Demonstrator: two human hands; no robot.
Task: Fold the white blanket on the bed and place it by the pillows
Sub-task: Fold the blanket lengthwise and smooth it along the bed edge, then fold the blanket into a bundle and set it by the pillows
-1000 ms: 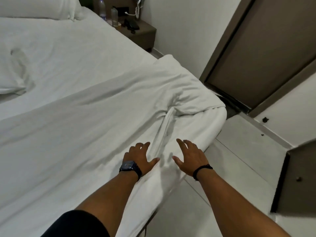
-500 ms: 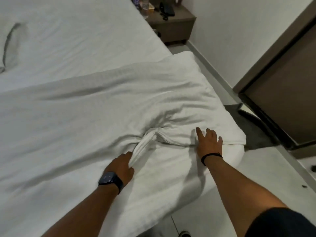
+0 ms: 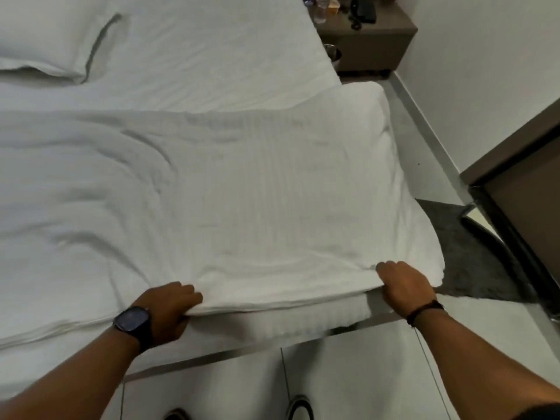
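The white blanket (image 3: 242, 192) lies spread across the foot of the bed (image 3: 212, 56), rumpled at the left and smooth at the right. My left hand (image 3: 169, 307), with a dark watch on the wrist, grips the blanket's near edge, fingers curled over the fold. My right hand (image 3: 406, 283), with a thin black band on the wrist, grips the same edge close to the blanket's right corner. A white pillow (image 3: 54, 40) lies at the far left of the bed.
A brown nightstand (image 3: 372, 40) with bottles and a dark handset stands at the bed's far right corner. A dark mat (image 3: 466, 253) lies on the pale tiled floor to the right, before a brown door (image 3: 521, 207). My shoes show below.
Both hands went from lying flat on the bunched blanket to gripping its near edge. The bunched fold between them is pulled out and the blanket lies flatter. The view tilted down.
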